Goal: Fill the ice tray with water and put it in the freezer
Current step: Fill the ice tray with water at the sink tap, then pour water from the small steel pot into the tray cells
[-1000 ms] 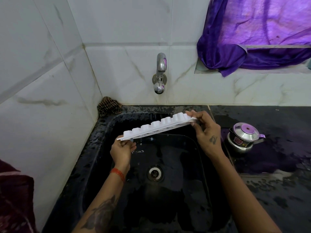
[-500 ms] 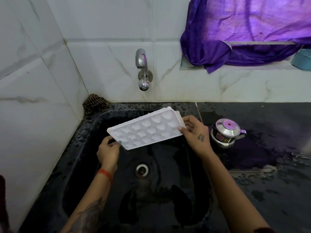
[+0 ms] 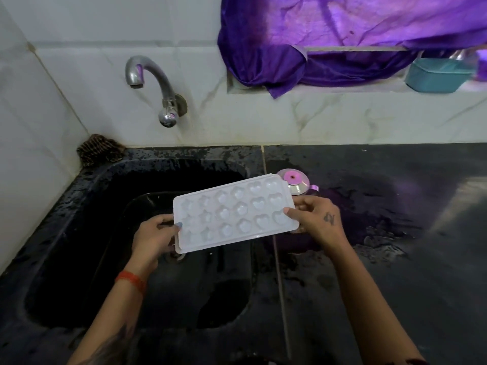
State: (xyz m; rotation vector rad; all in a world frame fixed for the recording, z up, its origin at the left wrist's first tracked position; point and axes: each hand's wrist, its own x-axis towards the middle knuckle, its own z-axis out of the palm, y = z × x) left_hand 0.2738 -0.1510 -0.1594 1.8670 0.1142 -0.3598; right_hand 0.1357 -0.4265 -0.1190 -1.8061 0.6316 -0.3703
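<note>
currently a white rectangular plastic ice tray (image 3: 234,213) with moulded heart and flower cavities is held in the air above the right part of a black sink basin (image 3: 79,196), cavities facing up, its long axis running from lower left to upper right. no water is visible in the cavities. the left hand (image 3: 154,237) grips the tray's left short end, thumb on the top face near the corner and the other fingers curled beneath. the right hand (image 3: 316,221) grips the opposite short end, thumb pressed on the top rim and fingers folded under the edge; a small tattoo shows on its back. the tray thus spans the gap between both hands, with the right end slightly farther from the camera. a red thread band (image 3: 130,281) circles the left wrist.

a curved metal tap (image 3: 155,88) projects from the white marbled wall tiles behind the sink, well apart from the tray, and no stream runs from it. a brown scrubbing pad (image 3: 100,150) sits in the back left corner of the sink ledge. a steel kettle with a pink knob (image 3: 295,181) stands on the wet black countertop (image 3: 395,206), partly hidden behind the tray's far end. a purple cloth (image 3: 316,35) hangs over a wall niche, beside a teal plastic container (image 3: 437,75).
</note>
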